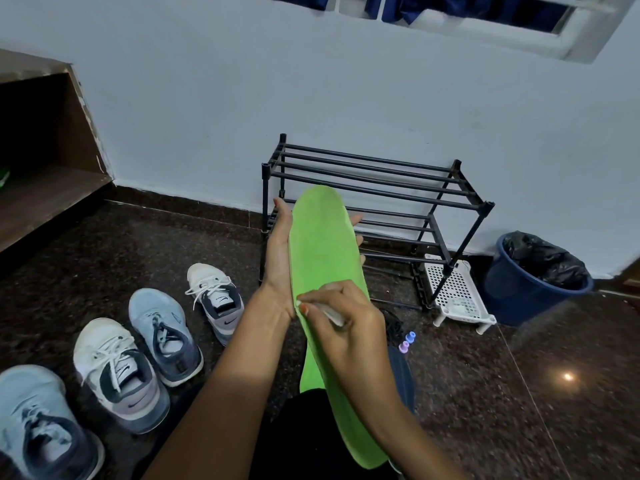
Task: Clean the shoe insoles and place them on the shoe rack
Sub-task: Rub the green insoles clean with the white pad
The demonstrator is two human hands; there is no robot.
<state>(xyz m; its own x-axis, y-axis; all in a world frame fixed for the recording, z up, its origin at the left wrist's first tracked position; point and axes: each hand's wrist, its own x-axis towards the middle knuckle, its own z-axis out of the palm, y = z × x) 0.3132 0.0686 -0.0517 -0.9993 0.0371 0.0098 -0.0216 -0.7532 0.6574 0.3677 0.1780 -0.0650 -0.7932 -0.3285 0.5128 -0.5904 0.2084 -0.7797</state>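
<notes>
Your left hand [278, 258] cradles the green insole [322, 244] from behind: the palm lies along its left edge and the fingertips curl round to show at its right edge. The insole's long axis runs near to far, heel end low by your lap, toe end up and pointing at the shoe rack [381, 168] just beyond it. Your right hand [346, 320] has its fingers curled tight round a white wipe [329, 313], pressed on the insole's left edge about midway along. From that grip the toe half lies straight ahead and the heel half lies back under your right forearm, so strokes probably want to follow the length. For the rack, your left hand is the nearer one, and the rack's bars lie across the insole's axis.
</notes>
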